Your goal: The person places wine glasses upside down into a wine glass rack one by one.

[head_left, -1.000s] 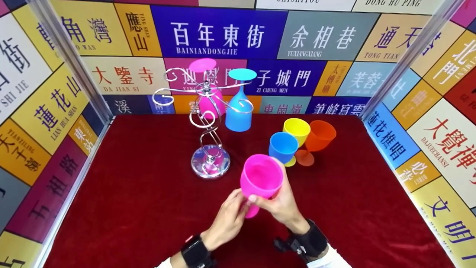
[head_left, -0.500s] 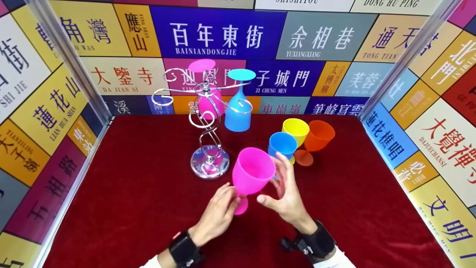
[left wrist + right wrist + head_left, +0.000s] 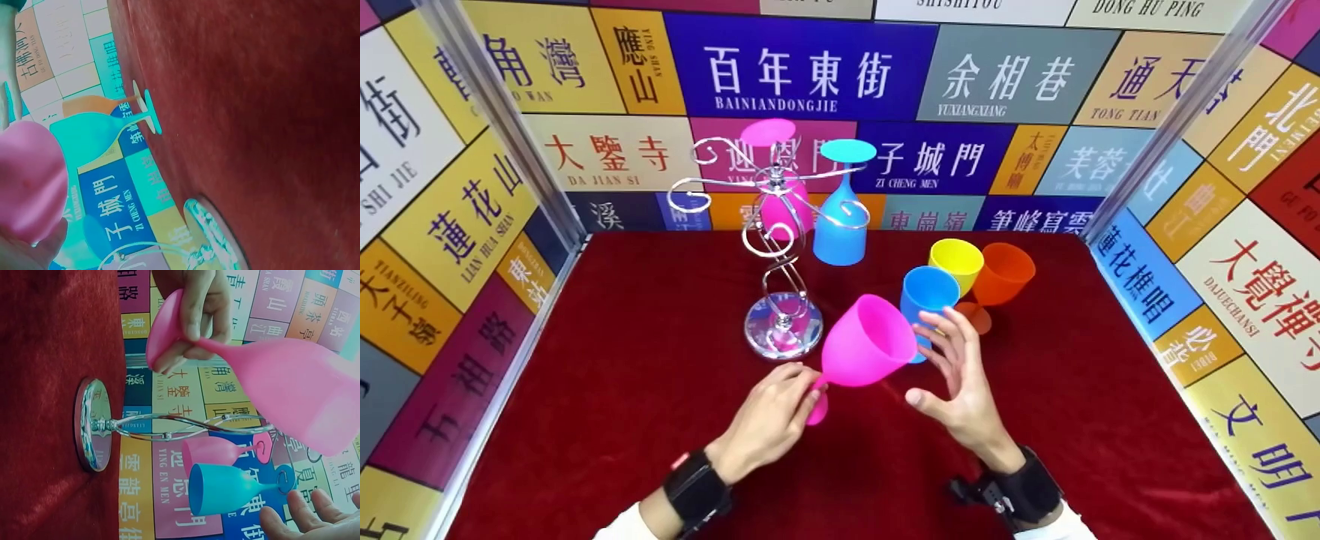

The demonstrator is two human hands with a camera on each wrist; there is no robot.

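Observation:
A pink goblet point(image 3: 859, 345) is tilted with its mouth toward the right, and my left hand point(image 3: 769, 412) pinches its stem near the foot. The right wrist view shows those fingers around the stem of the pink goblet point(image 3: 298, 382). My right hand point(image 3: 964, 397) is apart from it on the right, fingers spread and holding nothing. Behind that hand stands an upright blue goblet point(image 3: 928, 292), partly covered by the fingertips. Beyond the pink goblet rises a chrome goblet rack point(image 3: 784, 330) with curled arms. From it hang a pink goblet point(image 3: 785, 210) and a blue goblet point(image 3: 840, 229), upside down.
A yellow goblet point(image 3: 956, 259) and an orange goblet point(image 3: 1003, 274) stand upright behind the blue one at the right. Dark red cloth point(image 3: 645, 322) covers the table. Printed panels point(image 3: 802, 67) wall in the back and both sides.
My right hand has let go of the pink goblet's bowl and moved right. My left hand has moved left with the goblet, which now tilts more to the right.

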